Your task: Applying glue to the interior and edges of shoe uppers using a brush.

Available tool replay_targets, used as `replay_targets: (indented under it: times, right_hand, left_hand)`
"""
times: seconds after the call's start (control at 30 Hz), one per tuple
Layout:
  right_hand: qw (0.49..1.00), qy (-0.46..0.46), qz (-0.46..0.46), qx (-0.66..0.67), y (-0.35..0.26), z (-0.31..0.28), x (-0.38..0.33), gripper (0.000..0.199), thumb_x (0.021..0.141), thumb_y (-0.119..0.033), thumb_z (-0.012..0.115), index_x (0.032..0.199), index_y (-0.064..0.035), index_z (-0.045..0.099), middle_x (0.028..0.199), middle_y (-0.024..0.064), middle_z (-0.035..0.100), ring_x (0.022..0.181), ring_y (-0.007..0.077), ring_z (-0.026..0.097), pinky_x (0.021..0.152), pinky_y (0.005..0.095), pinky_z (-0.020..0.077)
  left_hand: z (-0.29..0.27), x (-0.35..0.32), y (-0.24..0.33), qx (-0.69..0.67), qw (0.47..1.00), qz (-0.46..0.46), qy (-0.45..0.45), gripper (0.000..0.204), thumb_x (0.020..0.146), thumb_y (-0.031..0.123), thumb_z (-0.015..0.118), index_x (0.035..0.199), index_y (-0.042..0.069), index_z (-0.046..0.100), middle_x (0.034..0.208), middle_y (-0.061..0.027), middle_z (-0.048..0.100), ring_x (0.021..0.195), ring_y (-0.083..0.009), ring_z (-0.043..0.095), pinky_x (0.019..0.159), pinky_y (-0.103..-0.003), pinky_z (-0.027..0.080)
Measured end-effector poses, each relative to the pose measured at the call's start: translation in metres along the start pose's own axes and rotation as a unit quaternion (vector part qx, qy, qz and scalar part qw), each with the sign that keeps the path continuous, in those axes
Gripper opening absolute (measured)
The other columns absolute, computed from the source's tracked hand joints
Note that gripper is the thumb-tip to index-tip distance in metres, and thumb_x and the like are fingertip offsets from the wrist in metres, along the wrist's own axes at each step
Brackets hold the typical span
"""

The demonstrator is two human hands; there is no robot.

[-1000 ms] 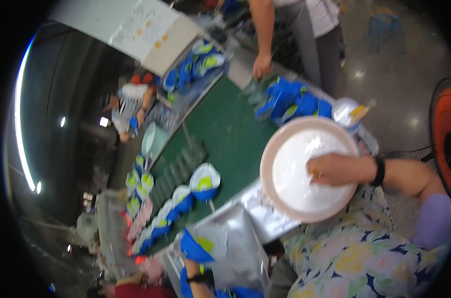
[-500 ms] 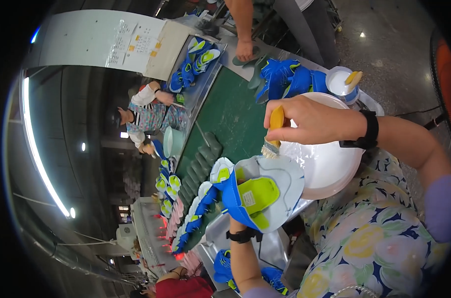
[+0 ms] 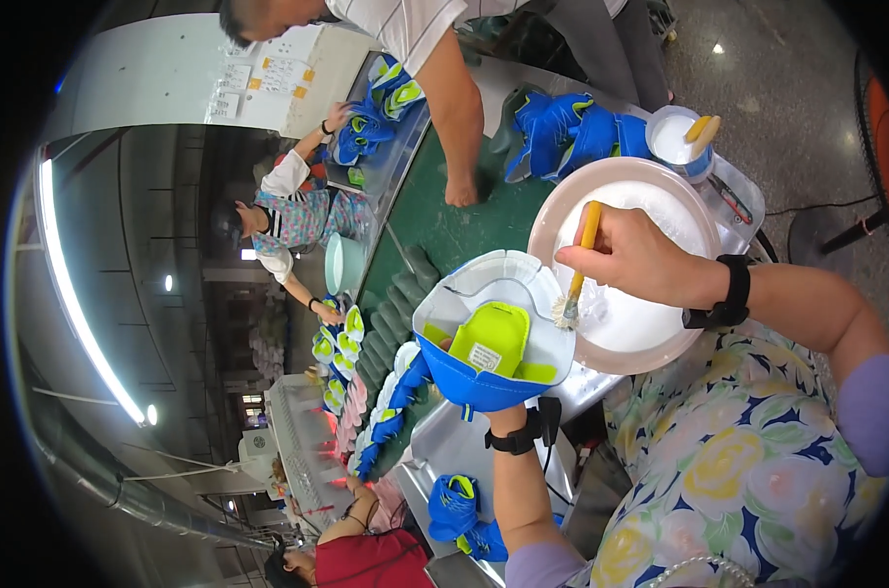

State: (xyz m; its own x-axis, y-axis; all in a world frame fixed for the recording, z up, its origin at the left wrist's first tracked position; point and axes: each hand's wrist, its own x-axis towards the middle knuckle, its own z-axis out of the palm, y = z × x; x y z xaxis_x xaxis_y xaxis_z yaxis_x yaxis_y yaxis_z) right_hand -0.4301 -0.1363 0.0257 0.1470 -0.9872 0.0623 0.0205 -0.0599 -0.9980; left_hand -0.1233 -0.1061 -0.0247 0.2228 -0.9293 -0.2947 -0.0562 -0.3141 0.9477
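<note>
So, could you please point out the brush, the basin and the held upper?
Brush (image 3: 576, 282), head view: lower part of its yellow handle.
Basin (image 3: 613, 171), head view: its far rim.
Held upper (image 3: 491, 335), head view: its lime inside.

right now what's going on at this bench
A person's right hand holds a yellow-handled brush by the rim of a pale basin of white liquid, its bristles close to the edge of a blue and lime shoe upper. The left hand, mostly hidden behind the upper, holds it. A co-worker's hand is at the green work surface; more blue uppers lie beyond the basin.
</note>
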Motion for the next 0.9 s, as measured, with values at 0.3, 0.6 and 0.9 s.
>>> replay_targets:
  times: [0.3,0.6,0.9]
  right_hand:
    - [0.999,-0.034,-0.030,0.011,0.003,0.022,-0.017,0.035,0.088,-0.028,0.072,0.091,0.0059,0.063,0.076,0.0168,0.067,0.067,0.0210,0.066,0.062,0.0315,0.0520]
    - [0.955,-0.043,-0.293,0.003,0.007,-0.006,-0.008,0.016,0.088,-0.013,0.074,0.095,-0.0052,0.062,0.084,0.0059,0.066,0.070,0.0151,0.063,0.062,0.0271,0.0484]
    - [0.796,-0.199,-0.571,0.012,-0.008,0.039,-0.011,0.017,0.089,-0.016,0.070,0.097,-0.0064,0.059,0.095,0.0091,0.063,0.086,0.0259,0.066,0.071,0.0359,0.0551]
  left_hand:
    - [-0.002,-0.014,0.013,-0.044,0.999,-0.015,-0.008,0.032,0.100,0.029,0.053,0.116,0.002,0.062,0.104,-0.0108,0.070,0.087,-0.0246,0.070,0.078,-0.040,0.060]
    - [-0.034,-0.015,0.040,-0.106,0.994,-0.032,0.002,0.033,0.100,0.029,0.053,0.117,0.002,0.061,0.104,-0.0109,0.070,0.087,-0.0246,0.070,0.078,-0.041,0.060]
    - [0.012,-0.067,-0.027,-0.147,0.988,-0.042,-0.037,0.033,0.100,0.029,0.054,0.118,0.002,0.061,0.104,-0.0110,0.070,0.088,-0.0247,0.070,0.078,-0.041,0.060]
